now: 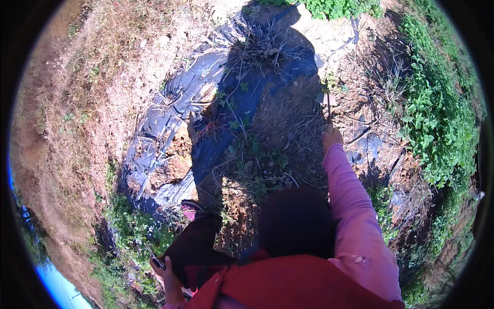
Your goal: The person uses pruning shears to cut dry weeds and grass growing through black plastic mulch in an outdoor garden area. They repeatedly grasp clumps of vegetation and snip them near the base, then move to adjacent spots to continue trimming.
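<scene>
My right hand [333, 138] is closed around the handle of a thin, dark, rod-like tool [328, 104], which points away from me. Its far end lies against littered soil at the edge of my shadow, and its exact kind is unclear. At the lower left, my left hand [168, 272] holds a small dark object with a shiny metallic part [157, 262] beside my thigh. I cannot make out what that object is. Before me, torn black plastic mulch film [247, 92] covers part of the ground, partly buried by soil and dry stalks.
A clump of dry, cut-looking stems [262, 48] stands in the film, inside my shadow. Leafy green plants [436, 119] line the right side. Dry grass [85, 77] spreads on the left. My pink shoe [190, 209] rests near the film's torn edge.
</scene>
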The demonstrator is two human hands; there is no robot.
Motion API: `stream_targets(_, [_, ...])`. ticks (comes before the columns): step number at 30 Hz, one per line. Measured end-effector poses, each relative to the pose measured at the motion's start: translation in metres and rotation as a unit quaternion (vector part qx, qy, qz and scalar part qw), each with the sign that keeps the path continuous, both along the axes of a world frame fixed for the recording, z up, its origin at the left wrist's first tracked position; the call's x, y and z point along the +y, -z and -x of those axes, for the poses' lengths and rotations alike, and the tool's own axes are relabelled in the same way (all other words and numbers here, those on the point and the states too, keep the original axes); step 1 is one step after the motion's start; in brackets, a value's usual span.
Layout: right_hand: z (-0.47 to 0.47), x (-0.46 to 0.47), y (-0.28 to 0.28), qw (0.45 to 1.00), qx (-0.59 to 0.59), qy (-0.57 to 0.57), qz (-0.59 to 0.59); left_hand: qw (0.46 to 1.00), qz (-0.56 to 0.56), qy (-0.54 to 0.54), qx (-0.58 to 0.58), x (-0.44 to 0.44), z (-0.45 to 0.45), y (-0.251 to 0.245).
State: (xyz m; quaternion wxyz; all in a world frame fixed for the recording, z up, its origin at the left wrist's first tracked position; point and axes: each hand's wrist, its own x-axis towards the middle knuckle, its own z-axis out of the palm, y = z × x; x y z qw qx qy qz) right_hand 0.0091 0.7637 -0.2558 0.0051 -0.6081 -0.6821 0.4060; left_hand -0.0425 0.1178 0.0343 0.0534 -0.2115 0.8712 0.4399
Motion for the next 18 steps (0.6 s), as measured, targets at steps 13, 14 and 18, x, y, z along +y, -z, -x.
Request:
stream_targets(13, [0.049,0.000,0.026,0.984,-0.124,-0.113,-0.061,0.998,0.063,-0.004,0.011,0.006,0.010,0.003])
stream_targets(14, [0.045,0.006,0.027,0.989,-0.107,-0.087,-0.048,0.998,0.067,-0.002,0.014,0.006,0.011,0.003])
stream_targets(18, [0.051,0.020,0.007,0.998,-0.024,0.014,-0.058,0.998,0.062,0.001,0.003,0.002,0.008,0.003])
